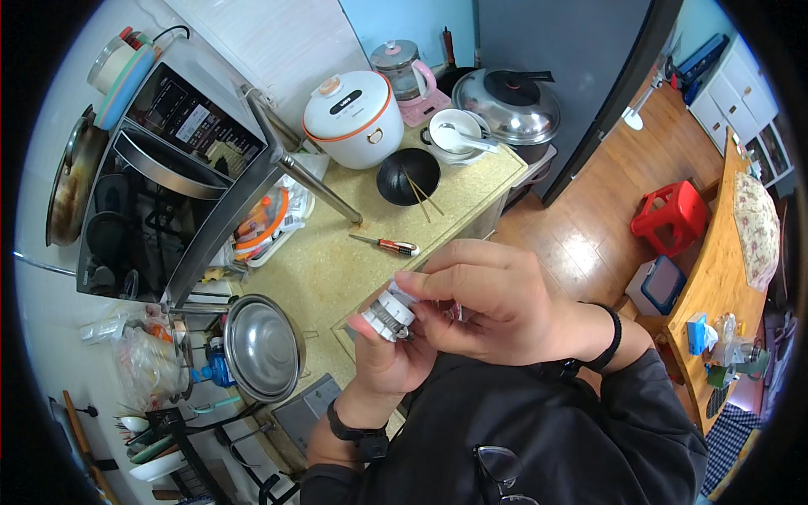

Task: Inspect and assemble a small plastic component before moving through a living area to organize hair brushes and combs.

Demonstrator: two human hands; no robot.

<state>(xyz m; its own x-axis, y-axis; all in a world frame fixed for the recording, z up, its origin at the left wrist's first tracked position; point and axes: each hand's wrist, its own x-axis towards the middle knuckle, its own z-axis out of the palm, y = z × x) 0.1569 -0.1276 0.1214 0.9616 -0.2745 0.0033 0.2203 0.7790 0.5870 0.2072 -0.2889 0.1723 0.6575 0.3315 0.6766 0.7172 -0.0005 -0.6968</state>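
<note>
Above the counter's front edge, my left hand holds a small white cylindrical fitting with a grey ribbed band around it. A small dark metal piece shows at the fitting's lower side. My right hand pinches a pale, thin piece between thumb and fingers at the fitting's upper end. Whether that piece is part of the fitting, I cannot tell. Something small and reddish shows partly behind the right fingers. Beyond the hands, a screwdriver with a red and black handle lies on the speckled yellow countertop.
Farther back are a black bowl with chopsticks across its rim, a white rice cooker, stacked white bowls and a lidded wok. A microwave stands on a metal rack at left, above a steel basin.
</note>
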